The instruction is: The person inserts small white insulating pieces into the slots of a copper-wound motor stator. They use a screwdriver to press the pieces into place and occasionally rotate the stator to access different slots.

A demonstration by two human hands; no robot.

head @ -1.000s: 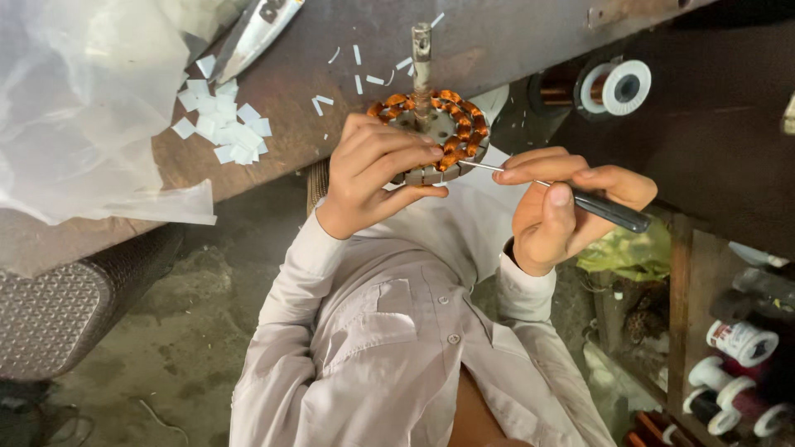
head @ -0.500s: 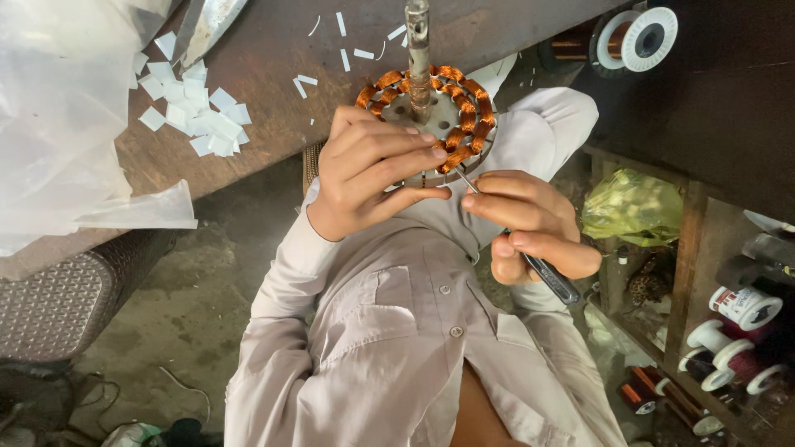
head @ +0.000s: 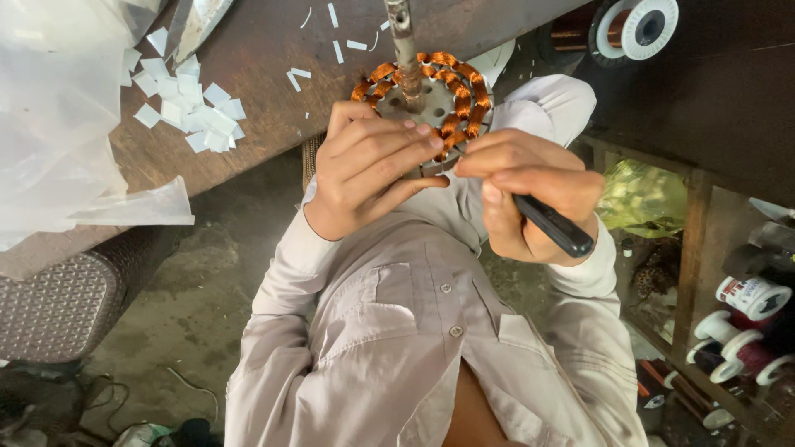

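Wound stator (head: 431,99) under left hand (head: 368,170)

One stator (head: 431,95), two hands (head: 368,170)

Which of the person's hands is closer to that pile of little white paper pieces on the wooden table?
Left. The left hand grips the copper-wound ring, on the side toward the paper pieces. The right hand, holding a black tool, is farther away on the ring's other side.

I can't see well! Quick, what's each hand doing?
Left hand: closed, holding the copper-wound ring.
Right hand: closed, holding a black tool.
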